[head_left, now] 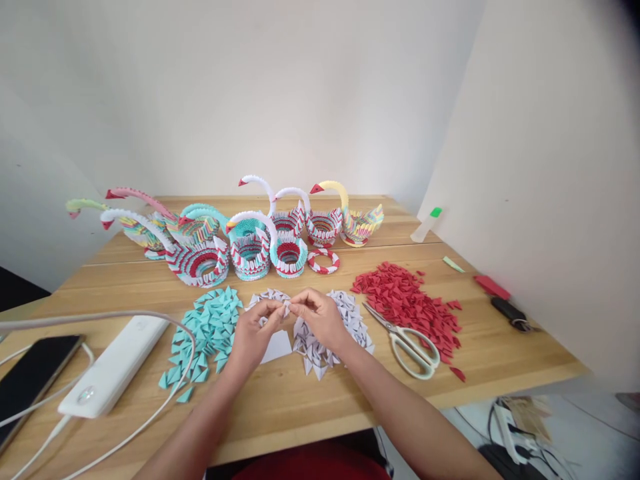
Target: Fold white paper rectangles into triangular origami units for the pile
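My left hand (255, 330) and my right hand (320, 317) meet over the middle of the wooden table (300, 400), fingertips pinched together on a small white folded paper piece (287, 307). Below them lies a pile of white paper triangles (345, 320) and a small white paper sheet (277, 347). A heap of teal paper triangles (210, 330) lies left of my left hand. Right of my right hand rest white-handled scissors (407, 340) and a heap of red paper triangles (410, 307).
Several modular paper swans and baskets (250, 247) stand in a row at the back. A white power bank (115, 367), cables and a dark phone (30, 380) lie at the left. A glue bottle (425, 227), a red strip and a dark object sit near the right wall.
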Action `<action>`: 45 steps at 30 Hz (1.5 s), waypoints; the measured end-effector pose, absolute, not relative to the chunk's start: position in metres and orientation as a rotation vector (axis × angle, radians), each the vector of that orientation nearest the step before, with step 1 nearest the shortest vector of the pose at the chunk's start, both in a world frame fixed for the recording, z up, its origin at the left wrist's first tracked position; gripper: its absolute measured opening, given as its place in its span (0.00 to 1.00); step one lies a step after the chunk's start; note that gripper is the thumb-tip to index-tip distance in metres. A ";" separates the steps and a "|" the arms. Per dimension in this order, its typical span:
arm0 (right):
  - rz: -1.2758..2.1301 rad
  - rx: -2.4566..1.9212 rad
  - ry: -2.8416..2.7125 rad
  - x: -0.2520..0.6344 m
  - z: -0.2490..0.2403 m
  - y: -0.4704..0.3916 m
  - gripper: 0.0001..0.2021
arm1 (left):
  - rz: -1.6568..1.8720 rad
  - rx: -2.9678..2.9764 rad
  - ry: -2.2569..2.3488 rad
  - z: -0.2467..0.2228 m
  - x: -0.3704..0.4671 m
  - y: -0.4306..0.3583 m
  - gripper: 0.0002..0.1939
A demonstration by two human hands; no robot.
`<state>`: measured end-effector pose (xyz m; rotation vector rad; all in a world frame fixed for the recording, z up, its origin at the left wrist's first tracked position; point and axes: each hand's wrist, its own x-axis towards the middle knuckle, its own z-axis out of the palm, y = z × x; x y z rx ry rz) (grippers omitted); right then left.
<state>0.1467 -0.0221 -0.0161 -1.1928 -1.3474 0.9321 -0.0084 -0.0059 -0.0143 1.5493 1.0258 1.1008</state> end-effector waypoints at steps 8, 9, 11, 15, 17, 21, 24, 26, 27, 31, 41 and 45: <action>0.902 -1.196 -1.402 0.145 -0.017 -0.023 0.03 | 0.959 1.156 0.855 -0.012 -0.008 -0.003 0.12; 0.901 -1.198 -1.396 0.145 -0.018 -0.022 0.04 | 0.962 1.165 0.851 -0.012 -0.009 -0.002 0.12; 0.900 -1.206 -1.380 0.145 -0.019 -0.022 0.04 | 0.960 1.186 0.836 -0.013 -0.009 -0.002 0.12; 0.898 -1.215 -1.368 0.146 -0.020 -0.022 0.04 | 0.948 1.210 0.808 -0.015 -0.010 -0.001 0.13; 0.900 -1.220 -1.363 0.146 -0.019 -0.021 0.04 | 0.935 1.220 0.815 -0.014 -0.010 -0.001 0.13; 0.926 -1.203 -1.341 0.146 -0.019 -0.020 0.05 | 0.949 1.318 0.846 -0.015 -0.011 0.000 0.11; 0.967 -1.161 -1.353 0.146 -0.019 -0.020 0.06 | 0.989 1.454 0.890 -0.018 -0.013 0.002 0.11; 0.980 -1.146 -1.369 0.146 -0.020 -0.021 0.07 | 0.994 1.522 0.916 -0.020 -0.014 0.003 0.11; 0.981 -1.141 -1.375 0.146 -0.020 -0.021 0.07 | 0.991 1.548 0.923 -0.021 -0.015 0.003 0.11; 0.981 -1.106 -1.392 0.146 -0.022 -0.022 0.07 | 0.991 1.622 0.948 -0.022 -0.016 0.003 0.12; 0.986 -1.076 -1.414 0.147 -0.027 -0.020 0.07 | 1.006 1.680 0.956 -0.020 -0.015 0.000 0.15; 0.985 -1.077 -1.436 0.148 -0.025 -0.021 0.07 | 1.004 1.737 0.978 -0.017 -0.016 -0.002 0.16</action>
